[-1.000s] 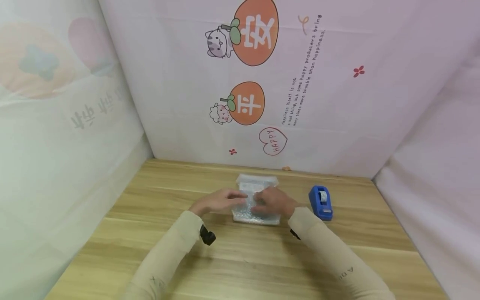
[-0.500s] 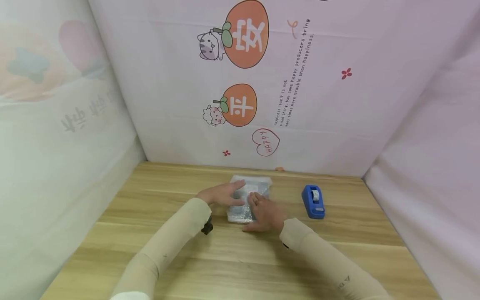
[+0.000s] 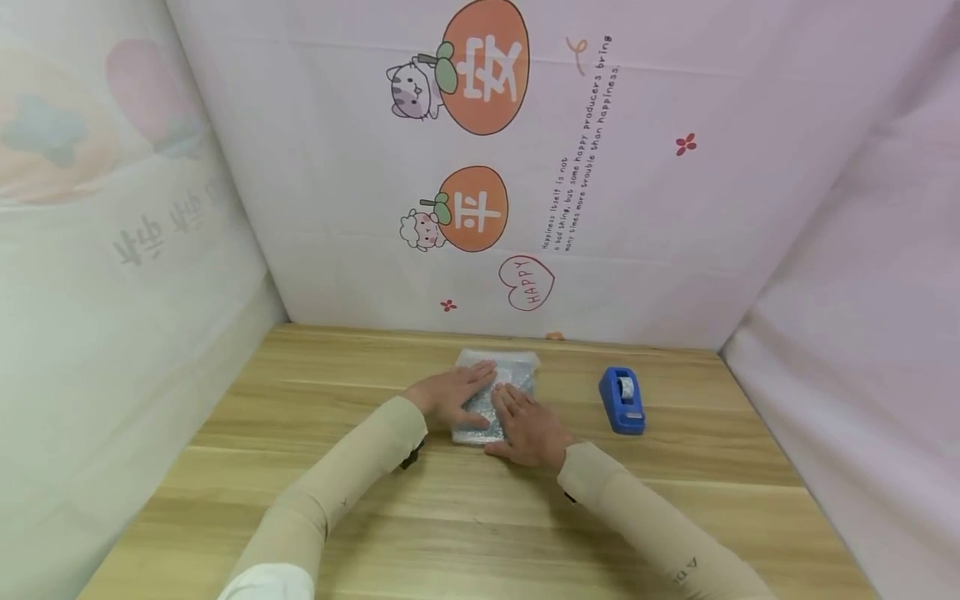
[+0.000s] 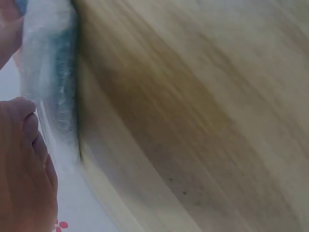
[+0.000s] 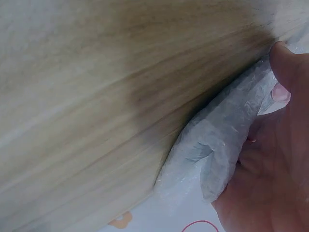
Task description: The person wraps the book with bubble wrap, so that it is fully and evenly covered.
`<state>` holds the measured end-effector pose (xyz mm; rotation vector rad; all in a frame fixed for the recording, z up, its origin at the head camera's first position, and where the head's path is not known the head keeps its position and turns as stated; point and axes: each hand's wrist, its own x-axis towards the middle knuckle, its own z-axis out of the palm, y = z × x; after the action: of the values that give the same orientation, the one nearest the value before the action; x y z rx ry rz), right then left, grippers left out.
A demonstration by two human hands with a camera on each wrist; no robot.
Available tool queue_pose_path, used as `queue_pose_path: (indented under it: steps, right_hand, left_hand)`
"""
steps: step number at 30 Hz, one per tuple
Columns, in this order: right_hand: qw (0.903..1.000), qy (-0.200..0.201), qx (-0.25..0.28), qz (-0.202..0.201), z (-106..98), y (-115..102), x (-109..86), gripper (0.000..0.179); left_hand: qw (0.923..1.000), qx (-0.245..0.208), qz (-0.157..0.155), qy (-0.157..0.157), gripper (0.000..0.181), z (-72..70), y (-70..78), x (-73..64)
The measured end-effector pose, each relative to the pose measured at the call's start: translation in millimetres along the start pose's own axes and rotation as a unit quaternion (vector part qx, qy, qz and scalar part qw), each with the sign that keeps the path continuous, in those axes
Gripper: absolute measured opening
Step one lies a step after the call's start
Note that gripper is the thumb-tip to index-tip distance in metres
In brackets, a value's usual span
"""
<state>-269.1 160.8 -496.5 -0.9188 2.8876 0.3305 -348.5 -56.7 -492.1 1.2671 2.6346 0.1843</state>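
Note:
A flat package in clear bubble wrap (image 3: 521, 373) lies on the wooden table, with something bluish-grey showing through the plastic. My left hand (image 3: 447, 393) rests on its left part, fingers extended and thumb apart. On the lower right part lies my right hand (image 3: 531, 429), its fingers straight and its thumb near the front edge. The left wrist view shows the side of the wrapped package (image 4: 60, 72) standing a little above the tabletop. In the right wrist view, a folded, crumpled end of the bubble wrap (image 5: 217, 125) is beneath the palm.
A blue tape dispenser (image 3: 622, 402) with a roll of tape stands to the right of the package. Behind the table (image 3: 465, 533) hangs a white printed cloth (image 3: 637, 192), and more cloth covers both sides.
My right hand has moved from the top of the package to its lower right, with fingers flattening out. My left hand has come further onto the package. The head view has shifted slightly.

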Motion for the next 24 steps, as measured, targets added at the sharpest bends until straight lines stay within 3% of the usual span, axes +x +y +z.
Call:
queue_pose_path:
  steps: [6,11,20,24]
  right_hand:
    - [0.9999,0.004,0.001,-0.013,1,6,0.5,0.094]
    - [0.9993,0.000,0.019,-0.033,1,12,-1.1,0.093]
    - [0.9916,0.013,0.087,-0.095,4,33,-3.9,0.086]
    - [0.9895,0.009,0.111,-0.092,1,40,-3.4,0.086]
  left_hand:
    - [0.9995,0.030,0.002,0.004,0.098,2.6,3.2,-0.1]
    - [0.9998,0.018,0.003,0.010,0.096,8.4,7.4,0.6]
    - [0.9987,0.015,-0.049,0.006,0.095,20.2,25.2,0.5]
    - [0.9974,0.018,-0.068,0.015,0.093,19.3,30.8,2.8]
